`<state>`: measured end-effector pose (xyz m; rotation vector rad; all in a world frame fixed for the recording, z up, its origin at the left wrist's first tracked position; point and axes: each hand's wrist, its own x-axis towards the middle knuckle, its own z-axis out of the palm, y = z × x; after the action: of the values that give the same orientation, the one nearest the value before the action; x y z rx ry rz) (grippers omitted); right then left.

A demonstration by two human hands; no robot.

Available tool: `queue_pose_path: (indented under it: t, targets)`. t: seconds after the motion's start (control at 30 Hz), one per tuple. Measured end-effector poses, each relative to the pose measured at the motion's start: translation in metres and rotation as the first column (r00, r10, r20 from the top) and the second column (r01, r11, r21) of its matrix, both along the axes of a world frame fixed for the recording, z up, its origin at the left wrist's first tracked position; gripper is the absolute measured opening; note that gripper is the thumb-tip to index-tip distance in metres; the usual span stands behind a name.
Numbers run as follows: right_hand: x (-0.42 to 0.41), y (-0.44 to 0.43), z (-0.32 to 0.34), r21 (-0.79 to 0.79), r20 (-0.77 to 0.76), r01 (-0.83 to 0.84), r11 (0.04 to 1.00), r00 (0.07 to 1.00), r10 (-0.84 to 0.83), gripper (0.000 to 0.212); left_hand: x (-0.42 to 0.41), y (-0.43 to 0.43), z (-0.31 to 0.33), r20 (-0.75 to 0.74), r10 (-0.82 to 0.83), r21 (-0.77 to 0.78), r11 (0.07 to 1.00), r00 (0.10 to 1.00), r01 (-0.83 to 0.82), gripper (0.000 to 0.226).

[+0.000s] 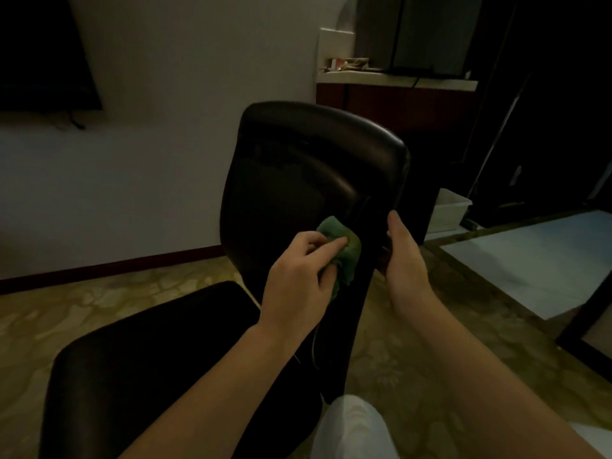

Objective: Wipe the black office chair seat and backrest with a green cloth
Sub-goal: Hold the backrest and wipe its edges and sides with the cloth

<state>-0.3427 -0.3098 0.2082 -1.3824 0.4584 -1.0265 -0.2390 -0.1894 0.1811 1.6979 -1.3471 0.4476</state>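
- Green cloth (344, 250), one only, bunched against the lower part of the backrest (308, 167), close to its right edge.
- Pinned there by the left hand (298, 276): one finger laid straight across the top of the cloth, the others curled into its folds, a loose tail of cloth hanging below the palm.
- Clamped on the right edge of the backrest, just beside the cloth but apart from it, the right hand (405, 256): thumb on the near face, remaining fingers wrapped round the edge and hidden behind it.
- Two bare hands in all, both forearms reaching in from the bottom of the view.
- One black chair: one backrest, upright, glossy, with rounded top corners; one seat (159, 359), flat and low, to the left of the backrest.
- One knee in white fabric (351, 425), at the bottom, just right of the seat's near corner.
- One white plastic bin (447, 210) on the floor, beyond the backrest's right edge.
- One dark screen (43, 61) on the pale wall, upper left, with a cable dangling under its lower edge.
- One dark cabinet with a pale top (397, 81) behind the backrest's top edge; small items on it too blurred to tell.
- Patterned yellowish floor (430, 359) under everything, with dark red skirting (116, 263) along the foot of the wall.
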Motion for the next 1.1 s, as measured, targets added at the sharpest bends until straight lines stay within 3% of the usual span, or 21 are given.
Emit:
queue_pose_path:
  t: [0.17, 0.3, 0.4, 0.57, 0.73, 1.1]
  targets:
    - [-0.002, -0.008, 0.013, -0.132, -0.154, -0.060, 0.989, 0.987, 0.039, 0.040, 0.001, -0.013, -0.013, 0.214, 0.054, 0.052, 0.996, 0.975, -0.066, 0.037]
    - [0.001, -0.011, 0.009, -0.193, -0.230, -0.002, 0.981, 0.972, -0.043, 0.055, -0.004, -0.015, -0.014, 0.286, 0.092, 0.067, 0.991, 0.954, -0.116, 0.032]
    - [0.002, -0.015, 0.013, -0.191, -0.261, 0.016, 0.981, 0.963, -0.067, 0.049, -0.005, -0.011, -0.022, 0.321, 0.106, 0.105, 0.984, 0.941, -0.147, 0.030]
    - [0.003, -0.019, 0.025, -0.239, -0.345, -0.008, 0.971, 0.935, -0.077, 0.042, 0.001, 0.006, -0.052, 0.363, 0.091, 0.186, 0.968, 0.927, -0.168, 0.036]
    - [0.009, -0.021, 0.033, -0.353, -0.418, -0.003, 0.936, 0.895, -0.155, 0.025, 0.005, 0.002, -0.040, 0.338, 0.069, 0.147, 0.981, 0.939, -0.125, 0.037]
    - [0.009, -0.024, 0.029, -0.385, -0.438, 0.020, 0.923, 0.876, -0.202, 0.033, 0.007, -0.016, 0.001, 0.354, 0.019, 0.093, 0.994, 0.935, -0.055, 0.030]
